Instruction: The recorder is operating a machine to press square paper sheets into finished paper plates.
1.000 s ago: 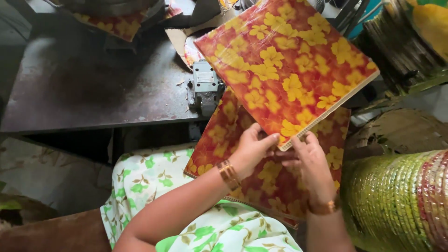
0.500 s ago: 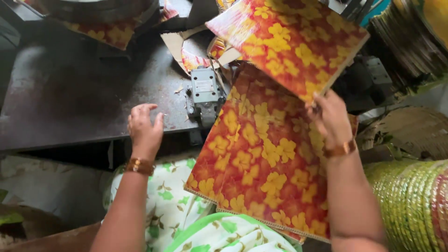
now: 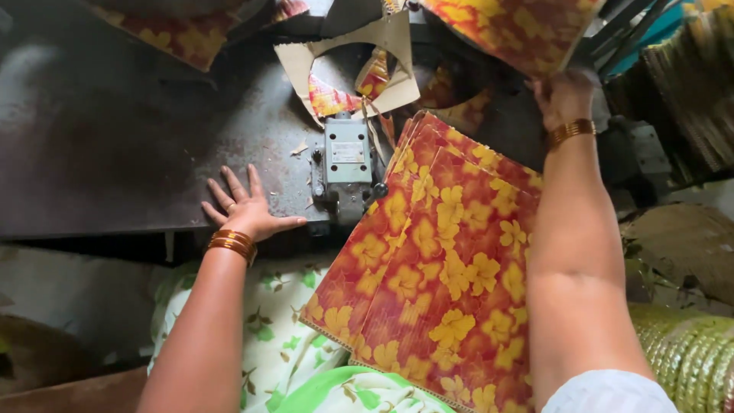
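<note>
Left grip (image 3: pixel 248 210) open, flat on metal table (image 3: pixel 115 138) — right grip (image 3: pixel 564 95) clutching floral sheet (image 3: pixel 520 27).

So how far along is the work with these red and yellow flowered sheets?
Done: a beige cardboard offcut with a round hole lies on the dark metal worktable, so some cutting looks finished. In hand: the right hand lifts one red and yellow flowered sheet at the far edge, while the left hand lies flat on the table. Left: a stack of red and yellow flowered sheets on the lap, seemingly uncut.
</note>
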